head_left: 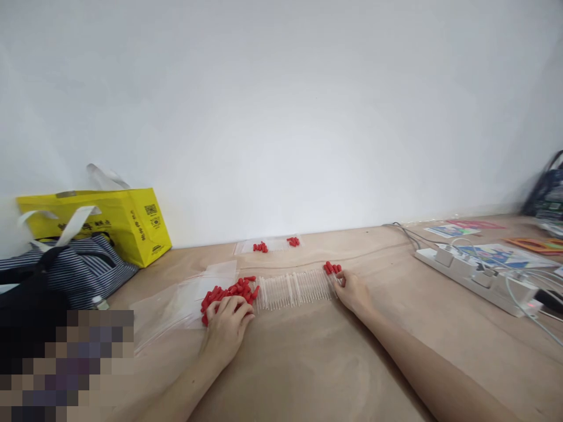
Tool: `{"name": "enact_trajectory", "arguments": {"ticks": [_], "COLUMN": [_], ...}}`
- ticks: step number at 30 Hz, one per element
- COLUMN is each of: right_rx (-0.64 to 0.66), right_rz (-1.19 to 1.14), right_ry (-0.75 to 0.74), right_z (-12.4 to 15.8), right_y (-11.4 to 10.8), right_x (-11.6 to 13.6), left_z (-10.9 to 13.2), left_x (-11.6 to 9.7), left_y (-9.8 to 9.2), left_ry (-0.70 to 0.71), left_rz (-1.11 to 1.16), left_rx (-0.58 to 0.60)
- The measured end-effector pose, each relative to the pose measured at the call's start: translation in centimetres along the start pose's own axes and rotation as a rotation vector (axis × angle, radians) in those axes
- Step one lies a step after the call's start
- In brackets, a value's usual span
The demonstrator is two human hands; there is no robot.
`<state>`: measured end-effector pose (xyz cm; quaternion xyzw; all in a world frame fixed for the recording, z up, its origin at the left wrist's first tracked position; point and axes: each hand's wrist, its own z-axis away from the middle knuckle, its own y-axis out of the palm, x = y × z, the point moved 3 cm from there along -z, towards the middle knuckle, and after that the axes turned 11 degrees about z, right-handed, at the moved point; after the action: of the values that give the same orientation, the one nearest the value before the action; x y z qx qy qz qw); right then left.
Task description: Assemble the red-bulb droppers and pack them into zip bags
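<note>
My left hand (229, 316) rests with bent fingers at the near edge of a pile of small red caps (224, 294); its fingertips are partly hidden, and I cannot tell whether a cap is between them. The pile lies on clear plastic bags (187, 296). To its right, many thin clear tubes (277, 292) lie side by side in a row. At the row's right end my right hand (350, 288) is closed in a pinch on a thin clear tube. Several red-capped tube ends (332, 268) show just beyond its fingers.
Further back, more red caps (260, 247) lie on a clear bag (244, 248) by the wall. A yellow bag (149, 234) and a striped bag (92, 269) stand left. A white power strip (475, 278) with cables and colourful printed sheets (505, 255) are on the right.
</note>
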<state>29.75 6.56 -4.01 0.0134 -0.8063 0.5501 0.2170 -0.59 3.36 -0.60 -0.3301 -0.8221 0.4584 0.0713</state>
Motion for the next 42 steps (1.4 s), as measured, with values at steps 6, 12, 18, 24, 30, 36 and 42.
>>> {"name": "enact_trajectory", "arguments": {"ticks": [6,12,18,24,30,36,42], "right_rx": [-0.017,0.001,0.059,0.089,0.085,0.043,-0.143], "right_rz": [0.157,0.235,0.307,0.350,0.414,0.464,0.023], "right_ry": [-0.064,-0.038,-0.013,-0.030,-0.094,-0.073,-0.424], "right_z": [0.4,0.8,0.9,0.8,1.1,1.7,3.2], "right_y": [-0.5,-0.7,-0.8,-0.9,-0.7,-0.6,-1.6], "right_x": [1.7,2.4,2.4,2.6,3.3,3.5,4.3], "left_z": [0.4,0.9,0.9,0.8,1.0,0.9,0.8], "left_x": [-2.2,-2.5,-2.4,-2.6,-2.5,-2.5,-2.6], "left_y": [0.4,1.0,0.5,0.5,0.7,0.6,0.4], "left_ry": [0.087,0.016,-0.069,-0.064,-0.066,-0.037,-0.030], "left_rz": [0.218,0.411,0.424,0.412,0.374,0.364,0.324], "left_rx": [0.081,0.141,0.165,0.150,0.143,0.144,0.114]}}
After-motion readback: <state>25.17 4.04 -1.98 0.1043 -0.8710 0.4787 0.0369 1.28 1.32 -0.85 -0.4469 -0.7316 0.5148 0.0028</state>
